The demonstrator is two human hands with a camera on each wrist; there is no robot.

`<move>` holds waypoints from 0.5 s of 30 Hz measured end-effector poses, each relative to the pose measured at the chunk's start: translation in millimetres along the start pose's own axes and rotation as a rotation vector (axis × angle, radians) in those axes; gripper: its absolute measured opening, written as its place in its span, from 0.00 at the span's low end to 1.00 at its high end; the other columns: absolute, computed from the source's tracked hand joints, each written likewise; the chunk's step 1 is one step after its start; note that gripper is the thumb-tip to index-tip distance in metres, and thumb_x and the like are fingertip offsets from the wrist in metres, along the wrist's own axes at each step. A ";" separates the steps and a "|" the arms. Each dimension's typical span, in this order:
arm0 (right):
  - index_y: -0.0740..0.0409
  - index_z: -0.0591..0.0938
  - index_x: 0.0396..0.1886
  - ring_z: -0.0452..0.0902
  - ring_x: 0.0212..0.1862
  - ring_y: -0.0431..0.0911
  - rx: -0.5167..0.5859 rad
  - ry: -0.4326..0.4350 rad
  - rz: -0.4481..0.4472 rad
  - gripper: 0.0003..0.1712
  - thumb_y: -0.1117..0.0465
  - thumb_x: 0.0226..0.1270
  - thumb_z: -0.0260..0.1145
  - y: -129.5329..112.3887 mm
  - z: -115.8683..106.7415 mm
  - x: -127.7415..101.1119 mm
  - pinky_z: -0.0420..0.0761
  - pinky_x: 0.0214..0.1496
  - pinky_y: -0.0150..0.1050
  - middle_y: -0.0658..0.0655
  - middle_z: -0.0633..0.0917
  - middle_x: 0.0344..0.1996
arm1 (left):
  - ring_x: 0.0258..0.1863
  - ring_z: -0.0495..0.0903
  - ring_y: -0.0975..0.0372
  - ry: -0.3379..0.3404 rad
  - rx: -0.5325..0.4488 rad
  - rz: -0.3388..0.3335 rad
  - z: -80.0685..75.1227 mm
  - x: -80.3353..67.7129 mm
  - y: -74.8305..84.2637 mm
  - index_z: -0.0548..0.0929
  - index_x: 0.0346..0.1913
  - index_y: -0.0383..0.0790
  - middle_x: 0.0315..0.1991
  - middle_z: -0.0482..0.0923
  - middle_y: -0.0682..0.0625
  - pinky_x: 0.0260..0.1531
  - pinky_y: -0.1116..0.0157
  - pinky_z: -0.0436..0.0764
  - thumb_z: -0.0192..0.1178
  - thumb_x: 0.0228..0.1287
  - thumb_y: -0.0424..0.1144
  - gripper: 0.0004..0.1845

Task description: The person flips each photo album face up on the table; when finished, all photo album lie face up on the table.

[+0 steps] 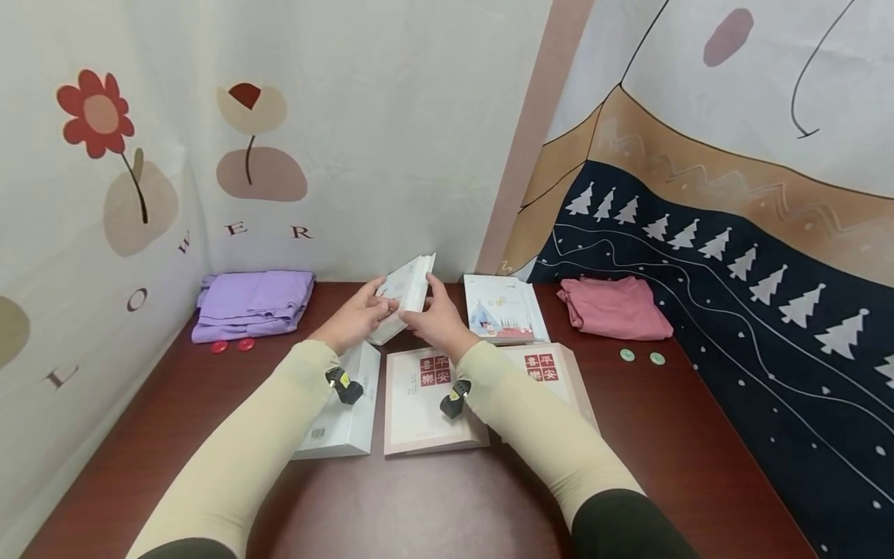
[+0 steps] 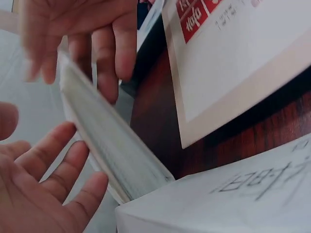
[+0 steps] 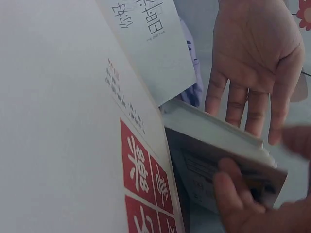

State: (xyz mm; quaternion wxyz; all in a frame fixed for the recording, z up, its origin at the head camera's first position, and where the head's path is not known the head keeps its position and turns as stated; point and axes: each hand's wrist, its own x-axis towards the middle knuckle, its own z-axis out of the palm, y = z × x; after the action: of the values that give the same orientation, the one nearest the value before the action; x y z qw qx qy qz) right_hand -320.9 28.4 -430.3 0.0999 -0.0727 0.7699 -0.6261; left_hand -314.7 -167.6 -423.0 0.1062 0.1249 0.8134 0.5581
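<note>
A thick white book point(image 1: 408, 286) stands tilted between both hands at the far side of the table, its pale page edges point(image 2: 114, 133) facing the left wrist camera. The left hand point(image 1: 356, 317) touches one cover with nearly straight, spread fingers. On the other side, the right hand point(image 1: 441, 318) grips the book, its curled fingers against the dark cover point(image 3: 199, 162) and its blurred thumb near the page edges. Just below lies a white book point(image 1: 349, 419) with a barcode. Beside that is a cream book point(image 1: 412, 419) printed with red characters.
Another red-character book point(image 1: 569, 373) lies right of centre, partly behind the right sleeve. A small book with a tent picture point(image 1: 499, 299) lies behind it. Folded purple cloth point(image 1: 258, 299) and two red buttons point(image 1: 246, 344) are left; pink cloth point(image 1: 615, 307) and two green buttons point(image 1: 627, 355) are right.
</note>
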 end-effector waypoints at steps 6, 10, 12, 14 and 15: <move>0.49 0.53 0.87 0.86 0.44 0.53 -0.121 0.108 0.085 0.55 0.68 0.67 0.72 2.1 -3.4 4.6 0.88 0.45 0.42 0.66 0.76 0.69 | 0.71 0.73 0.42 -0.010 0.140 -0.054 -7.0 4.8 -8.2 0.41 0.86 0.39 0.71 0.72 0.29 0.71 0.50 0.71 0.50 0.80 0.33 0.41; 0.47 0.53 0.87 0.78 0.65 0.57 -0.235 0.151 0.114 0.56 0.70 0.64 0.70 4.2 -6.9 5.7 0.84 0.58 0.48 0.63 0.67 0.78 | 0.75 0.67 0.40 0.027 0.220 -0.139 -15.5 4.7 -15.2 0.43 0.86 0.37 0.75 0.65 0.26 0.77 0.44 0.64 0.51 0.78 0.33 0.41; 0.47 0.53 0.87 0.71 0.73 0.57 -0.280 0.165 0.115 0.57 0.72 0.62 0.70 6.3 -8.7 6.7 0.80 0.64 0.49 0.63 0.65 0.80 | 0.75 0.65 0.38 0.037 0.258 -0.174 -19.1 4.0 -18.2 0.45 0.85 0.34 0.75 0.63 0.25 0.77 0.43 0.62 0.51 0.78 0.34 0.40; 0.48 0.54 0.86 0.67 0.76 0.58 -0.284 0.161 0.114 0.57 0.73 0.61 0.69 8.4 -10.5 8.1 0.77 0.69 0.51 0.64 0.65 0.80 | 0.74 0.66 0.38 0.036 0.259 -0.193 -21.1 3.2 -20.9 0.46 0.85 0.32 0.74 0.63 0.24 0.76 0.43 0.64 0.51 0.78 0.33 0.39; 0.48 0.54 0.86 0.66 0.77 0.59 -0.283 0.151 0.116 0.57 0.73 0.60 0.69 9.5 -11.4 9.3 0.76 0.71 0.51 0.64 0.65 0.80 | 0.74 0.67 0.38 0.034 0.251 -0.197 -21.5 3.0 -22.6 0.47 0.84 0.31 0.74 0.64 0.24 0.76 0.43 0.65 0.51 0.78 0.33 0.39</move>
State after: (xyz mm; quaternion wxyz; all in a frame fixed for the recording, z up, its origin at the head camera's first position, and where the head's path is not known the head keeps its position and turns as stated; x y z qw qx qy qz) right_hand -332.6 39.0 -437.9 0.0666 0.0060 0.8586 -0.5083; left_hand -326.2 -193.4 -436.6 0.1303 0.0475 0.8868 0.4408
